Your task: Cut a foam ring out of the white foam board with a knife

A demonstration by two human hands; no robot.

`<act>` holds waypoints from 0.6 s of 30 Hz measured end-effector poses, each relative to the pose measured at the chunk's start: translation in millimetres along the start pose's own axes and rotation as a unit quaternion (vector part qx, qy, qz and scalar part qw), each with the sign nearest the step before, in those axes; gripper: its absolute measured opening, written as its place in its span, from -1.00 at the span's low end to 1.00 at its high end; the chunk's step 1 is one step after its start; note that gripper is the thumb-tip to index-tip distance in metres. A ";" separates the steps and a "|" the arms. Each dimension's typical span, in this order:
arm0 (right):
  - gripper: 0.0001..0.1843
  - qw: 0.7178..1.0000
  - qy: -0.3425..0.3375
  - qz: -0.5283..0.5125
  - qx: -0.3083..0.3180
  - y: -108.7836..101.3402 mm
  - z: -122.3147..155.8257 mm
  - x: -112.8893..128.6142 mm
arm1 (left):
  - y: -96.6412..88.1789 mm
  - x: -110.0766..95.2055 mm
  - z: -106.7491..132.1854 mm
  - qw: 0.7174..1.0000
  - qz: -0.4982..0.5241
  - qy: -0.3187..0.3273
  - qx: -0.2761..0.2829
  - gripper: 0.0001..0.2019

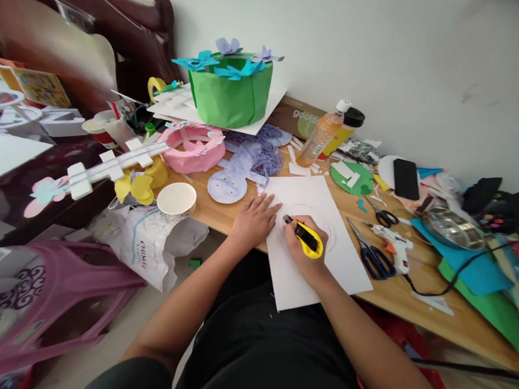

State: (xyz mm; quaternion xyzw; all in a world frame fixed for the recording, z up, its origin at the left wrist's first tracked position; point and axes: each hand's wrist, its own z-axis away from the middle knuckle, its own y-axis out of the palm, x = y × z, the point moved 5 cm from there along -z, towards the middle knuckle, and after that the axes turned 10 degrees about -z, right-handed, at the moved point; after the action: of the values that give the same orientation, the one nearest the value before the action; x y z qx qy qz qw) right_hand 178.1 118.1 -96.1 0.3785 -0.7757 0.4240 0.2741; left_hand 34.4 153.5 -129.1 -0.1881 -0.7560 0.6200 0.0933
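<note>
A white sheet [324,287] lies on the wooden table and juts over its front edge. Faint curved lines, like part of a circle, show on it. My right hand [310,258] is closed around a yellow and black utility knife [309,241], low over the sheet; the blade tip is too small to make out. Flat at the sheet's left edge rests my left hand [255,220], fingers stretched out and holding nothing. Just beyond it lies a pale purple paper figure [228,186] with a round head and shredded strands.
Dark-handled scissors [376,261] and a glue gun [396,244] lie to the right, near a metal bowl [454,228]. Leftward stand a white paper bowl [176,199] and a pink paper ring [193,149]. Behind are a green paper basket [231,97] and a drink bottle [323,134].
</note>
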 end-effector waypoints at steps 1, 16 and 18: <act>-0.86 1.000 -0.003 0.012 -0.002 -0.2 1.3 0.6 | 0.0 0.1 -0.3 1.000 0.000 0.000 0.000 -0.54; -0.84 0.995 -0.071 0.020 0.074 -13.6 8.3 -4.9 | -1.4 0.5 0.0 1.000 0.018 -0.001 0.012 -0.54; -0.84 0.993 -0.084 0.023 0.081 -13.5 9.3 -2.1 | -1.1 0.4 0.0 1.000 0.017 0.001 0.012 -0.54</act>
State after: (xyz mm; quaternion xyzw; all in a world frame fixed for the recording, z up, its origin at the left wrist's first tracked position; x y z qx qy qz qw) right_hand 189.4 106.0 -96.1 0.4157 -0.7677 0.4582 0.1670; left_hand 33.9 153.5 -128.0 -0.2006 -0.7450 0.6303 0.0862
